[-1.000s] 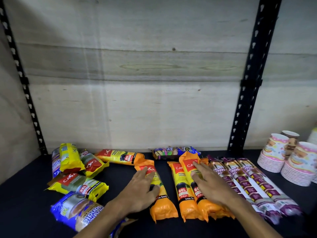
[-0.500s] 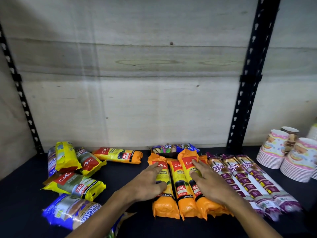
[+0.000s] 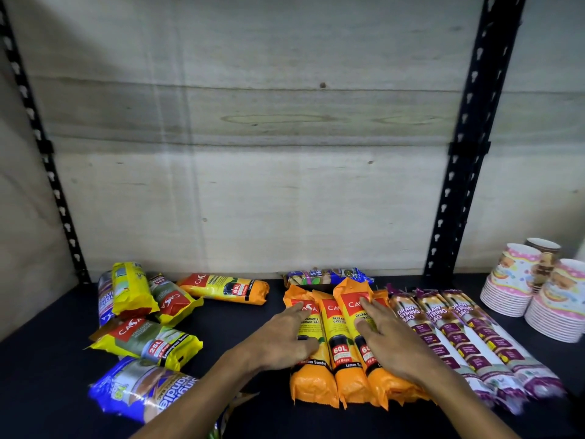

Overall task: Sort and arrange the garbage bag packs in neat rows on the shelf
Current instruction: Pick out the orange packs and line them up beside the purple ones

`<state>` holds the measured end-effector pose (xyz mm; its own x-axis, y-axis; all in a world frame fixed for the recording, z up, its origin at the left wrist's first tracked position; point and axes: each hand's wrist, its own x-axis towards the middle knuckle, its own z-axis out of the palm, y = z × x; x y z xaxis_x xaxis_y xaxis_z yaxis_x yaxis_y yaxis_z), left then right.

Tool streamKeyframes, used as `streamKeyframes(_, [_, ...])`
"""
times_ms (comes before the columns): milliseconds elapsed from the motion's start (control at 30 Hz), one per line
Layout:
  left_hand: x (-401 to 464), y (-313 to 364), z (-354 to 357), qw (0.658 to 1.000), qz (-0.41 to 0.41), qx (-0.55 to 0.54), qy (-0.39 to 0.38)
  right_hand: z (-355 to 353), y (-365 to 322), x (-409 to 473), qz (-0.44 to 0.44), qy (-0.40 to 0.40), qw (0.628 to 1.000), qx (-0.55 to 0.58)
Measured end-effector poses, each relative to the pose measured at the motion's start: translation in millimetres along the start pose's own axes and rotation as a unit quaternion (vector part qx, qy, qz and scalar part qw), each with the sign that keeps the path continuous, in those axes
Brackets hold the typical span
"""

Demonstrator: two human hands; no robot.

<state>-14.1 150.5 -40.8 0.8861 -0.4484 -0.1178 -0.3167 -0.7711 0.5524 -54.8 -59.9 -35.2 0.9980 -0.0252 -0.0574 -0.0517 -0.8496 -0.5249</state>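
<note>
Three orange 60L packs [image 3: 340, 350] lie side by side on the dark shelf [image 3: 240, 315], a fourth partly under my right hand. My left hand [image 3: 285, 337] rests flat on the leftmost orange pack, fingers straight. My right hand [image 3: 389, 340] presses flat on the rightmost orange packs. Three purple drawstring packs [image 3: 468, 340] lie in a row just to the right. Another orange 60L pack [image 3: 224, 288] lies crosswise at the back left. Yellow 25L packs [image 3: 148, 340] and a blue handle-bag pack [image 3: 142, 388] lie scattered at the left.
A blue and green pack [image 3: 326, 275] lies against the back wall behind the orange row. Stacks of paper cups [image 3: 535, 286] stand at the right. Black slotted uprights [image 3: 468, 137] flank the bay. Bare shelf shows between the left pile and the orange row.
The leftmost orange pack has slid right under my left hand and now lies straight against the other orange packs. My right hand has stayed on the right packs.
</note>
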Motion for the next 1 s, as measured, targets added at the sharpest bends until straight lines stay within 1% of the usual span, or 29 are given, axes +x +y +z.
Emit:
streamKeyframes(133, [-4, -2, -2, 1.000, 0.005, 0.000, 0.004, 0, -1, 2, 0.006, -0.004, 1.000, -0.014])
streamKeyframes(200, [-10, -6, -7, 1.000, 0.009, -0.002, 0.023, -3, -3, 4, 0.014, 0.002, 1.000, -0.027])
streamKeyframes(267, [-17, -16, -14, 0.998, 0.002, -0.004, 0.060, -6, -10, 7, 0.020, 0.033, 0.998, -0.055])
streamKeyframes(367, [-32, -40, -30, 0.988, -0.031, 0.062, 0.138, -7, -31, 12, -0.012, 0.106, 0.983, -0.149])
streamKeyframes(400, [-37, -50, -36, 0.981, -0.038, 0.086, 0.167, -4, -41, 15, -0.030, 0.119, 0.980, -0.158])
streamKeyframes(467, [-49, -67, -48, 0.965, -0.045, 0.126, 0.225, 2, -63, 23, -0.067, 0.121, 0.979, -0.148])
streamKeyframes(567, [-65, -92, -62, 0.937, -0.085, 0.179, 0.287, 19, -97, 45, -0.122, 0.100, 0.978, -0.134])
streamKeyframes(667, [-75, -116, -67, 0.921, -0.121, 0.201, 0.310, 38, -127, 69, -0.156, 0.057, 0.979, -0.118])
streamKeyframes(733, [-80, -126, -66, 0.926, -0.123, 0.196, 0.299, 52, -143, 86, -0.168, 0.021, 0.978, -0.123])
streamKeyframes(833, [-83, -131, -63, 0.945, -0.114, 0.160, 0.262, 70, -161, 107, -0.174, -0.016, 0.976, -0.132])
streamKeyframes(1000, [-80, -142, -62, 0.944, -0.101, 0.122, 0.288, 98, -178, 135, -0.181, -0.035, 0.967, -0.176])
